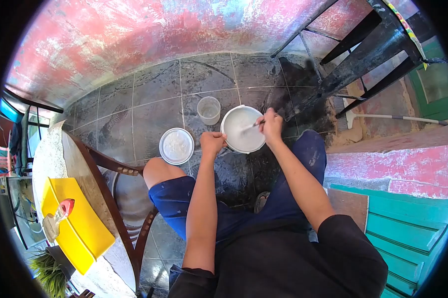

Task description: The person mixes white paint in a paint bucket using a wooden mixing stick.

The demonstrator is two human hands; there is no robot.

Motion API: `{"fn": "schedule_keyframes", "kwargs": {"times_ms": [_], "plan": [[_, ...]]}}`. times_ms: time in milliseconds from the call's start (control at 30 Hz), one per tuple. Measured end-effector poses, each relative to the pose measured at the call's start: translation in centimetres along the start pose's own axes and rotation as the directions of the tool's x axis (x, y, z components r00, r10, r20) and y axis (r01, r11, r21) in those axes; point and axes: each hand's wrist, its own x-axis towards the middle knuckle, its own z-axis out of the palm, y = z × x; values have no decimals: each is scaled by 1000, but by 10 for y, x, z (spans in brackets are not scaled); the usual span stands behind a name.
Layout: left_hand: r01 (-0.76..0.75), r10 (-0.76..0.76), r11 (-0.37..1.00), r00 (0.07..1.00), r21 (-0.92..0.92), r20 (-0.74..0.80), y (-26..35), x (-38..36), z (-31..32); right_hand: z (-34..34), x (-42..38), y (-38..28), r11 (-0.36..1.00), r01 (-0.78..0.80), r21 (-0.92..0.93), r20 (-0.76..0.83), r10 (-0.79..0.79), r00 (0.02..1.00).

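Observation:
A round white bucket filled with whitish paint stands on the floor in front of my knees. My left hand pinches the bucket's rim on its left side. In my right hand, at the opposite side, is a thin stick-like tool; its lower end dips into the paint and is blurred, so its exact kind does not show. A clear plastic cup stands just behind and left of the bucket. Left of my left hand lies a round white lid with whitish smears.
At left, a wooden chair stands beside a white-topped table bearing a yellow paint tray and a red-handled paintbrush. A dark wooden frame rises at upper right, near a long-handled broom. Pinkish wall lies ahead.

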Motion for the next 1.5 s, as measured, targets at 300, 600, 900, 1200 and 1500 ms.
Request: {"fn": "schedule_keyframes", "kwargs": {"times_ms": [300,600,900,1200,1500], "plan": [[-46,46,999,999,2,-9,0,-3,2,1,6,17,914,-14,-405,40,33,999],[-39,39,999,999,-32,2,-5,0,2,-7,11,19,895,115,-432,26,-115,993],[-22,22,999,1000,-24,0,-3,-1,2,-11,13,3,975,133,-179,-57,-145,988],[-26,26,999,1000,-47,1,-13,3,1,-2,11,-12,991,65,118,-83,-56,995],[-61,61,997,998,-40,2,-5,-1,2,0,2,-6,994,-51,-101,52,56,997]]}}
